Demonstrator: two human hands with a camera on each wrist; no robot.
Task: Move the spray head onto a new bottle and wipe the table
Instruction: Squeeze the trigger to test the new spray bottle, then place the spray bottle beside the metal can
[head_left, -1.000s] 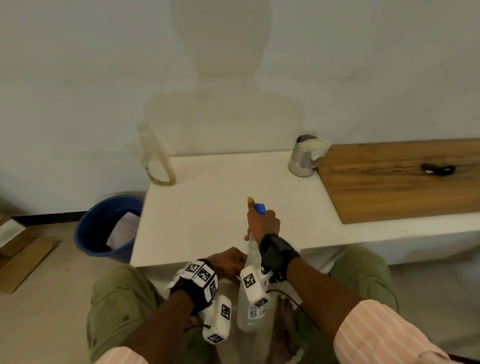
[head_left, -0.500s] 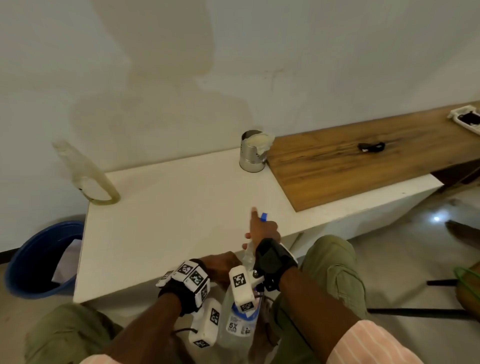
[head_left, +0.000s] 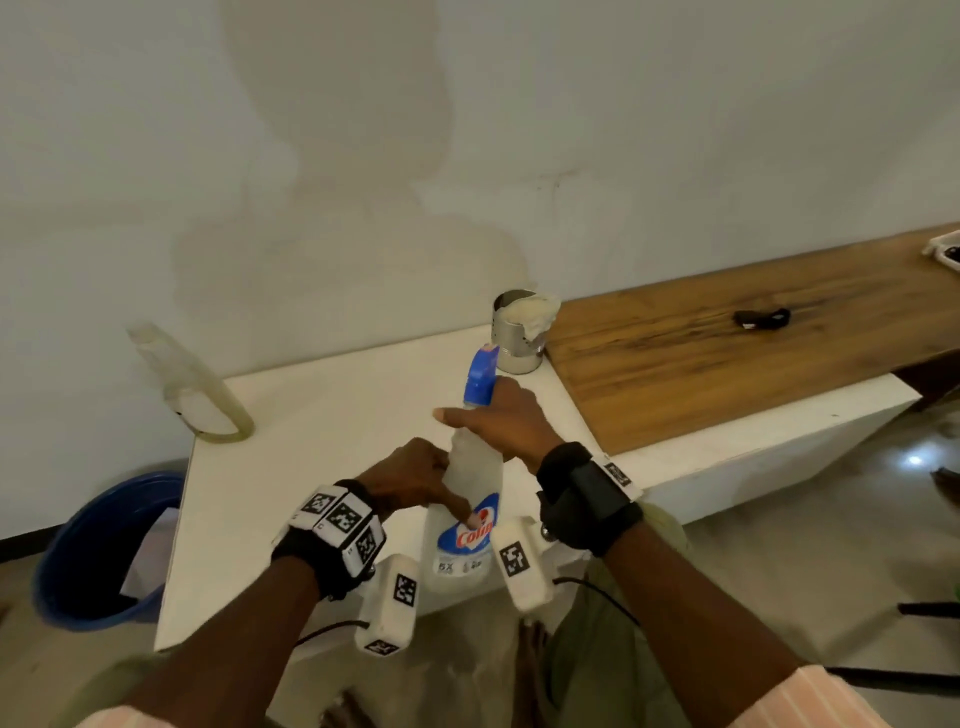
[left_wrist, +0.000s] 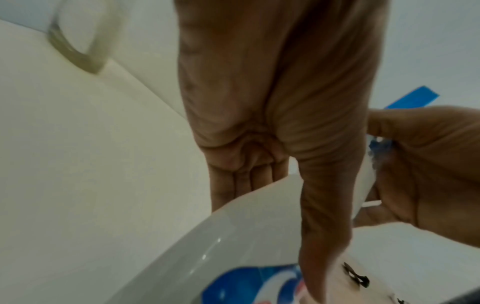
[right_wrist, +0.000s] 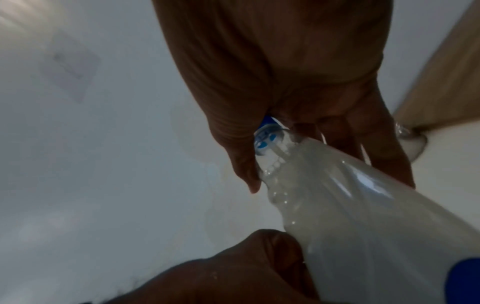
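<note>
A clear spray bottle (head_left: 470, 499) with a blue label is held over the near edge of the white table (head_left: 322, 431). Its blue spray head (head_left: 482, 376) sits on the neck. My right hand (head_left: 501, 423) grips the neck just under the spray head, and in the right wrist view the fingers wrap the bottle neck (right_wrist: 270, 156). My left hand (head_left: 415, 480) holds the bottle body (left_wrist: 233, 236), thumb lying across the label. A second, yellowish empty bottle (head_left: 189, 387) without a head leans against the wall at the table's far left.
A metal can (head_left: 517, 338) with a white cloth (head_left: 532, 312) in it stands at the back by a wooden board (head_left: 727, 353). A small black item (head_left: 761, 318) lies on the board. A blue bin (head_left: 98, 551) stands on the floor left of the table.
Both hands have raised the spray bottle from my lap up to the table's edge. The head camera has swung left, so the table sits further right in view.
</note>
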